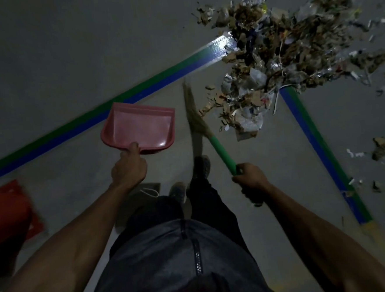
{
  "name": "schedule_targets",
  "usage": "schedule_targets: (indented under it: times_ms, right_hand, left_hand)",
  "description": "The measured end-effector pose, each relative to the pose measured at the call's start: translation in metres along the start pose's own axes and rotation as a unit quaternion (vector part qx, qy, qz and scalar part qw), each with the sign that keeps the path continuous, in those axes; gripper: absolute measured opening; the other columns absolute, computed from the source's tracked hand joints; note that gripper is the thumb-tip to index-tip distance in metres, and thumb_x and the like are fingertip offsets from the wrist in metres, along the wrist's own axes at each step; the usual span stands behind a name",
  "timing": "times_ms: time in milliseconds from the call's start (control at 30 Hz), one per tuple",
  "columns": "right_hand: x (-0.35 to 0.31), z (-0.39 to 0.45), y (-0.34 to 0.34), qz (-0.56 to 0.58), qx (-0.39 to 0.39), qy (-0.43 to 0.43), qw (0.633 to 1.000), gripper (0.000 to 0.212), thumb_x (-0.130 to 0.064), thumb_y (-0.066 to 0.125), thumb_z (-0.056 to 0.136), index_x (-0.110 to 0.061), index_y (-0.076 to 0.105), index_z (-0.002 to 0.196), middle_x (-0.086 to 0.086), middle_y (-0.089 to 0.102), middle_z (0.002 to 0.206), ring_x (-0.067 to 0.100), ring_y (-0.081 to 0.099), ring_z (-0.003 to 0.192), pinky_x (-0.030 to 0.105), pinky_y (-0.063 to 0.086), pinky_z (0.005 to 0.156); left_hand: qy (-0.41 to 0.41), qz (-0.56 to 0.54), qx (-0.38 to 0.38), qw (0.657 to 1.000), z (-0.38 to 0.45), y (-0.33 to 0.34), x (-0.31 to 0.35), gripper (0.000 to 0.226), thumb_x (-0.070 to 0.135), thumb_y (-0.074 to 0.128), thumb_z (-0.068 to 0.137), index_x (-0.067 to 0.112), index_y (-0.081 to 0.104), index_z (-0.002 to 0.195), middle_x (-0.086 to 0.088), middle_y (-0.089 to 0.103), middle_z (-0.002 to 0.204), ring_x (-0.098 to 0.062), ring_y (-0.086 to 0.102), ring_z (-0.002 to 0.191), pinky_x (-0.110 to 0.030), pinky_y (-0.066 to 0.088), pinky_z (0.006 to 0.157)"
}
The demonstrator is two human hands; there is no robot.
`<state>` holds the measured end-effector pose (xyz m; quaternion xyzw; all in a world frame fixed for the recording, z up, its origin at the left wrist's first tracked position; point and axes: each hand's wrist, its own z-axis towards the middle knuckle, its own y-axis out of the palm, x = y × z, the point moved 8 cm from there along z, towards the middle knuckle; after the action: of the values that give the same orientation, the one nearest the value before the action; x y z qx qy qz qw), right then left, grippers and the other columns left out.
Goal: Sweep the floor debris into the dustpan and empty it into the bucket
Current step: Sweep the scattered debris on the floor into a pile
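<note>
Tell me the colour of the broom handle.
Green: the broom handle, gripped by the right hand, shows in the head view.

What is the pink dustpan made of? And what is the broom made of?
The dustpan looks like smooth, slightly shiny plastic: it is one even pink colour, with a bright glint near its back edge. The broom seems to have dry, straw-like bristles, pale tan and wispy, though blurred here. Its green handle looks smooth, probably plastic or plastic-coated; I cannot tell which.
</note>
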<state>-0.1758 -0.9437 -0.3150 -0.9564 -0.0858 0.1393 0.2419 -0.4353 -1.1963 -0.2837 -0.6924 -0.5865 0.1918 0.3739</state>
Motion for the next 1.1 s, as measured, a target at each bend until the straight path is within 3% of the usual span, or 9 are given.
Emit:
schedule_targets:
  times_ms: [167, 300, 433, 533, 667, 733, 833, 967, 1100]
  right_hand:
    - [0.014, 0.039, -0.056, 0.006, 0.044, 0.038, 0.998, 0.025, -0.012, 0.065, 0.087, 0.002, 0.066, 0.107, 0.025, 0.069, 0.1, 0.038, 0.069, 0.088, 0.05, 0.057, 0.083]
    - [0.013, 0.033, -0.073, 0.039, 0.115, 0.026, 0.992, 0.03, -0.014, 0.067, 0.085, 0.001, 0.064, 0.11, 0.027, 0.068, 0.1, 0.04, 0.069, 0.087, 0.054, 0.057, 0.08]
    - [0.022, -0.01, -0.049, 0.076, 0.137, -0.011, 0.988, 0.031, -0.017, 0.063, 0.085, -0.006, 0.062, 0.114, 0.019, 0.069, 0.083, 0.038, 0.07, 0.066, 0.053, 0.059, 0.065]
    - [0.035, -0.029, -0.032, 0.071, 0.098, -0.04, 0.992, 0.037, -0.023, 0.069, 0.084, -0.008, 0.064, 0.118, 0.018, 0.07, 0.089, 0.038, 0.069, 0.074, 0.048, 0.058, 0.068]
    - [0.071, -0.013, -0.035, -0.055, -0.015, -0.042, 0.997, 0.037, -0.025, 0.068, 0.085, -0.01, 0.065, 0.119, 0.015, 0.064, 0.111, 0.031, 0.064, 0.097, 0.03, 0.045, 0.073]
    - [0.099, 0.002, -0.047, -0.083, -0.047, -0.037, 0.995, 0.033, -0.022, 0.066, 0.088, -0.006, 0.063, 0.116, 0.018, 0.062, 0.108, 0.034, 0.063, 0.1, 0.03, 0.043, 0.07]
    - [0.154, 0.034, -0.084, -0.07, -0.046, -0.013, 0.996, 0.034, -0.017, 0.065, 0.088, 0.0, 0.062, 0.118, 0.023, 0.065, 0.103, 0.038, 0.066, 0.09, 0.044, 0.055, 0.072]
    - [0.214, 0.084, -0.16, -0.007, -0.009, 0.009, 1.0, 0.033, -0.012, 0.063, 0.088, -0.006, 0.063, 0.12, 0.018, 0.068, 0.083, 0.029, 0.064, 0.056, 0.028, 0.048, 0.045]
    - [0.238, 0.133, -0.234, -0.003, 0.006, -0.01, 1.0, 0.03, -0.013, 0.064, 0.088, -0.005, 0.064, 0.118, 0.017, 0.068, 0.08, 0.031, 0.068, 0.059, 0.036, 0.058, 0.051]
  left_hand:
    - [0.02, -0.012, 0.013, 1.0, -0.006, 0.007, -0.018, 0.018, 0.014, 0.037, 0.091, 0.014, 0.035, 0.109, -0.019, 0.054, 0.103, -0.033, 0.053, 0.082, -0.036, 0.04, 0.068]
    - [0.048, -0.014, 0.017, 0.999, -0.009, 0.008, -0.016, 0.021, 0.011, 0.038, 0.092, 0.011, 0.038, 0.112, -0.02, 0.055, 0.099, -0.033, 0.053, 0.079, -0.036, 0.04, 0.066]
    - [0.069, -0.005, 0.016, 0.997, -0.019, 0.009, 0.001, 0.024, 0.009, 0.034, 0.095, 0.009, 0.037, 0.119, -0.023, 0.052, 0.113, -0.039, 0.054, 0.09, -0.046, 0.047, 0.078]
    - [0.05, 0.03, 0.012, 0.998, -0.027, 0.011, 0.018, 0.035, 0.015, 0.032, 0.098, 0.014, 0.032, 0.133, -0.02, 0.045, 0.126, -0.04, 0.053, 0.1, -0.052, 0.046, 0.089]
    - [0.064, 0.057, 0.023, 0.996, -0.029, 0.022, 0.062, 0.032, 0.014, 0.035, 0.099, 0.008, 0.033, 0.13, -0.023, 0.045, 0.123, -0.043, 0.054, 0.096, -0.051, 0.047, 0.082]
    - [0.058, 0.047, 0.025, 0.997, -0.025, 0.035, 0.086, 0.033, 0.011, 0.036, 0.098, 0.005, 0.032, 0.13, -0.026, 0.043, 0.122, -0.046, 0.054, 0.096, -0.053, 0.047, 0.082]
    - [0.05, 0.016, 0.022, 0.998, -0.018, 0.056, 0.128, 0.028, 0.01, 0.036, 0.099, 0.003, 0.035, 0.126, -0.027, 0.046, 0.118, -0.045, 0.053, 0.096, -0.051, 0.045, 0.082]
    - [0.058, -0.011, 0.038, 0.998, -0.021, 0.08, 0.189, 0.026, 0.02, 0.04, 0.102, 0.006, 0.041, 0.124, -0.02, 0.055, 0.106, -0.038, 0.056, 0.093, -0.037, 0.039, 0.07]
    - [0.025, 0.007, 0.04, 0.999, -0.034, 0.099, 0.241, 0.03, 0.028, 0.049, 0.098, 0.011, 0.042, 0.122, -0.021, 0.056, 0.107, -0.037, 0.055, 0.093, -0.039, 0.042, 0.072]
